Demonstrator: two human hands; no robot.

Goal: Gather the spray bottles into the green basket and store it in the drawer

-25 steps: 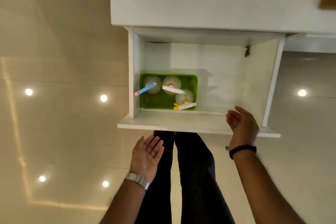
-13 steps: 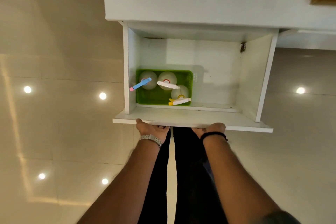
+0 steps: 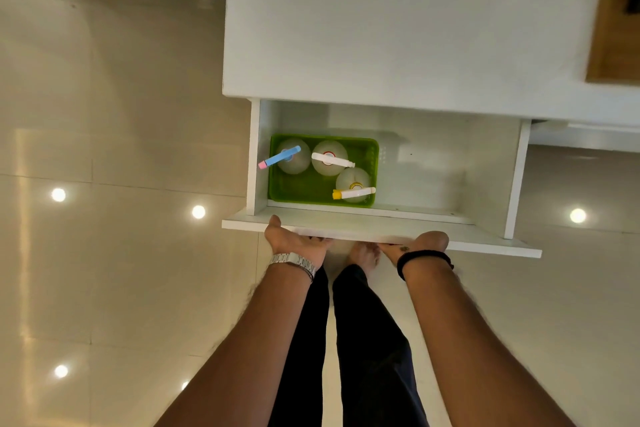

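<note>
The green basket (image 3: 322, 189) sits in the open drawer's (image 3: 485, 184) left front corner with three spray bottles (image 3: 329, 159) inside. The left hand (image 3: 298, 241) and right hand (image 3: 420, 244) press the drawer's front; I cannot tell how their fingers are set.

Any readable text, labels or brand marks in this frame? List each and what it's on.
None readable.
Three spray bottles in the green basket: seen from above, no label shows.
Wristwatch on the left hand: only the metal band shows, no dial.
Small dark mark by the band at the right hand: too small to read.
Drawer: plain white.
</note>
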